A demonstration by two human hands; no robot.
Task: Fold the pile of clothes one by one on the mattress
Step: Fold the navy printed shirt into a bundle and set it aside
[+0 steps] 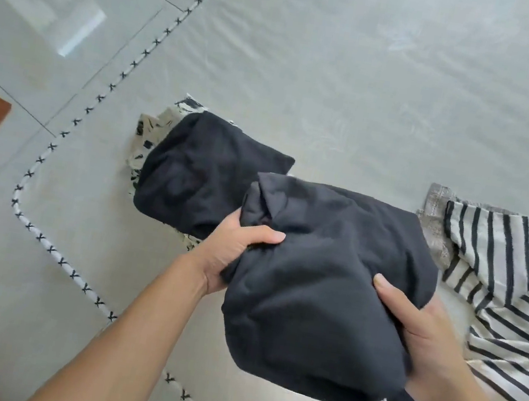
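Grey mattress (379,80); left hand (231,250), right hand (422,333) both grip one folded black garment (323,279).

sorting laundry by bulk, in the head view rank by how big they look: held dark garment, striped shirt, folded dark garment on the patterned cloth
1. held dark garment, though nearest the camera
2. striped shirt, partly cut off, so unsure
3. folded dark garment

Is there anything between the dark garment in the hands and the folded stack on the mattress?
Nothing visible. Both hands, left hand and right hand, grip the dark folded garment just right of the folded stack; the stack's top is bare.
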